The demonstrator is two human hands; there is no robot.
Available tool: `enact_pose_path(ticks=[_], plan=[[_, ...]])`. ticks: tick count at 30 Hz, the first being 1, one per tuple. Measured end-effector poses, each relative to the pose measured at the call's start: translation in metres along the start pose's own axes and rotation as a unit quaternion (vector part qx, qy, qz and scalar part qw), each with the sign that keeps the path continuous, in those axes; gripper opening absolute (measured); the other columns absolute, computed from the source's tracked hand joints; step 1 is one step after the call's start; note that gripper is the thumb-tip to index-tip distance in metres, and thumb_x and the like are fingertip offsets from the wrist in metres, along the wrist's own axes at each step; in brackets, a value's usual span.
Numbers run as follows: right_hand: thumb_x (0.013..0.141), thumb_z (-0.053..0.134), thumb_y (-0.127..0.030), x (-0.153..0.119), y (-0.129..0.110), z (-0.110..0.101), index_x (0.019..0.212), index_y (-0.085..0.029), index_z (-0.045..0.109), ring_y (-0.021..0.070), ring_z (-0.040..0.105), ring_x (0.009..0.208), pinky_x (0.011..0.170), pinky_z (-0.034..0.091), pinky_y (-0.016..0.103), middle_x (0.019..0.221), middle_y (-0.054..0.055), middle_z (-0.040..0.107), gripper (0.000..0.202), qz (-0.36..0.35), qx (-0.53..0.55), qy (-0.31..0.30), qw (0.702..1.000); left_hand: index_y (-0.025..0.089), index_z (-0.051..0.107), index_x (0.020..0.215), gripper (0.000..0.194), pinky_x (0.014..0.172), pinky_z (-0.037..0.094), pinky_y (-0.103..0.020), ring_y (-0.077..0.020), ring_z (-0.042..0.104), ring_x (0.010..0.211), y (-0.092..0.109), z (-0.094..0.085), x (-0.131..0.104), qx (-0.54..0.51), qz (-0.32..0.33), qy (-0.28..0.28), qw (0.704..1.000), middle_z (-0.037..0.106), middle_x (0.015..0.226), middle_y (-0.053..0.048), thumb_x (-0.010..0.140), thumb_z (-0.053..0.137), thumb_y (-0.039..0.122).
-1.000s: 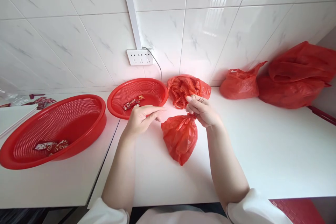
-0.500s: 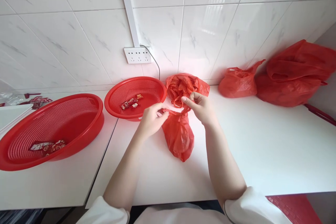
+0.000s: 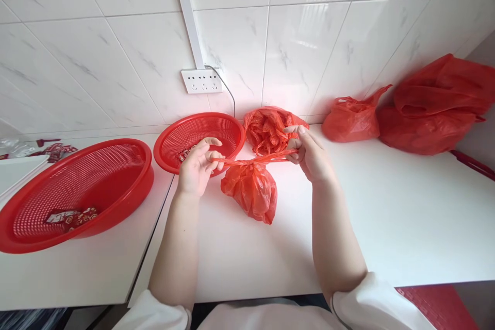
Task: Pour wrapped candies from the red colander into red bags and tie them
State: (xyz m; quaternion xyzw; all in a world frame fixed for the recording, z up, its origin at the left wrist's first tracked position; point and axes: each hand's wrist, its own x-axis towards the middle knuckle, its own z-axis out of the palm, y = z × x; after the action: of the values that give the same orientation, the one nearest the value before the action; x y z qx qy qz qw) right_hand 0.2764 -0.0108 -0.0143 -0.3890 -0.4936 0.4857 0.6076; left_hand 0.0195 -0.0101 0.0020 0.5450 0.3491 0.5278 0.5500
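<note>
Between my hands is a red plastic bag (image 3: 253, 193), filled and rounded, its neck gathered at the top. My left hand (image 3: 198, 167) pinches one handle of it, and my right hand (image 3: 309, 153) grips the other. Both handles are stretched out sideways in a nearly level line, crossing at the neck. What the bag contains is hidden by the film. Just behind it lies a crumpled heap of red plastic bags (image 3: 266, 126). The smaller red basket (image 3: 170, 142), holding a few wrapped pieces, is partly covered by my left hand.
On the left stands a larger red basket (image 3: 127, 180) with small packets (image 3: 73, 218) inside. A small tied red bag (image 3: 350, 121) and a big red bag (image 3: 433, 113) sit at the back right. A socket strip (image 3: 201, 81) is on the tiled wall. Two white tables (image 3: 240, 273) meet at a seam.
My hands have moved apart, left hand to the left and right hand to the right. The bag's handles are now pulled taut, and its neck is drawn tighter.
</note>
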Motion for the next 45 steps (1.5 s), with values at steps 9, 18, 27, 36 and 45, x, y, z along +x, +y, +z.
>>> enact_pose_path(ticks=[9,18,27,36,45], plan=[[0.09,0.027,-0.066,-0.01,-0.015,-0.028,0.098,-0.017,0.064,0.0107,0.031,0.031,0.037,0.022,0.025,0.038,-0.005,0.036,0.062,-0.108,-0.138,0.199,0.964,0.019,0.071,0.077,0.057,0.047,0.039,-0.031,-0.0121,0.031,0.036,0.019,-0.039,-0.012,0.174,0.005,0.08,0.982,0.019,0.037,0.005,0.088,0.034,0.061],[0.086,0.047,-0.06,-0.004,-0.005,-0.022,0.082,-0.021,0.065,0.0177,0.053,0.057,0.06,0.04,0.031,0.057,0.002,0.055,0.043,-0.083,-0.431,0.178,0.881,0.024,0.069,0.091,0.037,0.061,0.045,-0.028,-0.0148,0.054,0.056,0.01,-0.018,-0.008,0.386,-0.073,-0.018,0.919,0.051,0.053,0.002,0.084,0.051,0.055],[0.068,0.072,-0.05,-0.032,0.062,0.032,0.141,-0.019,0.035,0.0322,0.054,0.112,0.087,0.041,0.04,0.126,0.017,0.056,0.087,0.057,-0.551,-0.251,0.794,0.029,0.066,0.105,0.035,0.076,0.049,-0.03,-0.022,0.063,0.093,0.006,-0.02,-0.009,0.496,-0.057,-0.021,0.866,0.068,0.103,-0.004,0.084,0.051,0.052],[0.073,0.057,-0.024,-0.053,0.026,-0.096,0.079,-0.02,0.059,0.021,0.059,0.073,0.06,0.039,0.03,0.085,0.007,0.065,0.007,0.135,-0.579,-0.151,0.79,0.028,0.065,0.107,0.036,0.068,0.049,-0.03,-0.0231,0.066,0.087,0.014,-0.017,-0.014,0.488,-0.075,-0.053,0.868,0.069,0.097,-0.005,0.083,0.052,0.051],[0.07,0.054,-0.026,-0.065,-0.015,-0.288,0.112,-0.019,0.061,0.0395,0.061,0.079,0.053,0.039,0.044,0.101,0.025,0.064,0.043,0.252,-0.704,0.231,0.623,0.032,0.062,0.109,0.039,0.077,0.049,-0.032,-0.0234,0.064,0.095,0.022,-0.011,-0.015,0.518,-0.141,-0.054,0.842,0.069,0.099,-0.003,0.084,0.046,0.057]])
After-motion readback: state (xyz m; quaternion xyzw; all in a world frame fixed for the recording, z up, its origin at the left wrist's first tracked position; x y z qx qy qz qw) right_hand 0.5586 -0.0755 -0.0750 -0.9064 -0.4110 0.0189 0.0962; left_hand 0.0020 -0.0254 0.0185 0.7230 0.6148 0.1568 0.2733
